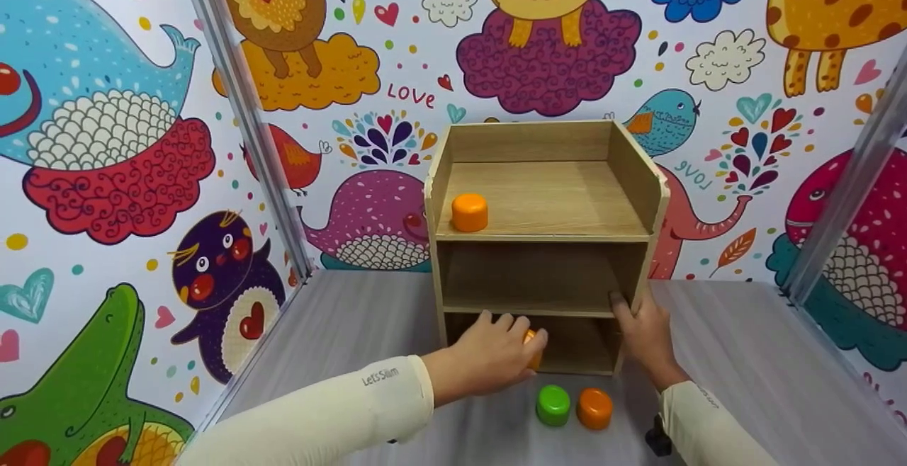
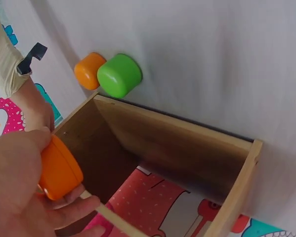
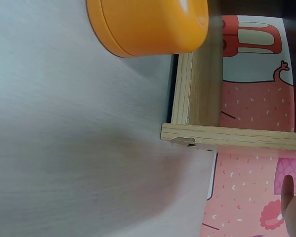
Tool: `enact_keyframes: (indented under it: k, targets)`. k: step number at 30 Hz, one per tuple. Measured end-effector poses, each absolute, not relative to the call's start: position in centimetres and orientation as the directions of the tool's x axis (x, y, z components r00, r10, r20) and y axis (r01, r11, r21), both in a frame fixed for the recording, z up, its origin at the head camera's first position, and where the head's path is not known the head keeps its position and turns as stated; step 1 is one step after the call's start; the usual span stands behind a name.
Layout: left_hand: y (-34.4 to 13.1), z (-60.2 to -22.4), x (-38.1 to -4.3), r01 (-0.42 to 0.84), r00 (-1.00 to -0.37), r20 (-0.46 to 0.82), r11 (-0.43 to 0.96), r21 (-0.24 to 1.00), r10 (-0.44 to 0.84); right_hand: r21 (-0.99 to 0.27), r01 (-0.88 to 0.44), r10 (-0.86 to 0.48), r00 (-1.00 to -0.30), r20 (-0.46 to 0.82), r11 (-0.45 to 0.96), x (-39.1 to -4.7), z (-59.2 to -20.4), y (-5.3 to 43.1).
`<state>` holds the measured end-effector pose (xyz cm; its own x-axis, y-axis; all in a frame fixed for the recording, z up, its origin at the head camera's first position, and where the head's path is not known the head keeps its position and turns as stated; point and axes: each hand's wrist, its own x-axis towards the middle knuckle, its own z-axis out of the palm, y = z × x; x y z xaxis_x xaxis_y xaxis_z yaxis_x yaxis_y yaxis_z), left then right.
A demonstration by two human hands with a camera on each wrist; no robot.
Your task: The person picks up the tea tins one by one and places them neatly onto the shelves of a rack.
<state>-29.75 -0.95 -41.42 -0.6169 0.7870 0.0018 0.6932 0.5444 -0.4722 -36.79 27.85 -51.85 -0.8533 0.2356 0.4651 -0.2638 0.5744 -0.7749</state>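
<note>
My left hand (image 1: 485,356) grips an orange rounded plastic cap (image 2: 61,168) in front of the bottom compartment of a small wooden shelf (image 1: 545,236). In the left wrist view, thumb and fingers lie around this cap. My right hand (image 1: 646,328) holds the shelf's right side panel, thumb at the front edge and the other fingers on the outer side. A green cap (image 1: 553,405) and an orange cap (image 1: 594,408) stand side by side on the table before the shelf. One more orange cap (image 1: 470,212) sits at the left of the top board.
The shelf stands on a grey wood-grain table (image 1: 354,331) against a back wall (image 1: 404,48) printed with cartoon animals. Printed side walls with metal corner posts (image 1: 244,112) enclose the table. The middle board (image 1: 524,303) divides the two lower compartments.
</note>
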Motion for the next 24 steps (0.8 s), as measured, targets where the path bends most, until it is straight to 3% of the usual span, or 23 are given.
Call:
enact_keyframes:
  k: [16,24]
  targets:
    - [0.0,-38.3,-29.5,0.674,-0.558,0.033,0.476,-0.564,0.829,-0.806,-0.259,0.204,-0.885,0.419,0.533,-36.7,-51.8,28.0]
    - [0.0,-36.9,-29.5,0.640,-0.586,0.070,0.514,-0.572,0.808,-0.760,-0.293,0.235,-0.833,0.501,0.580,-37.0,-51.9,27.8]
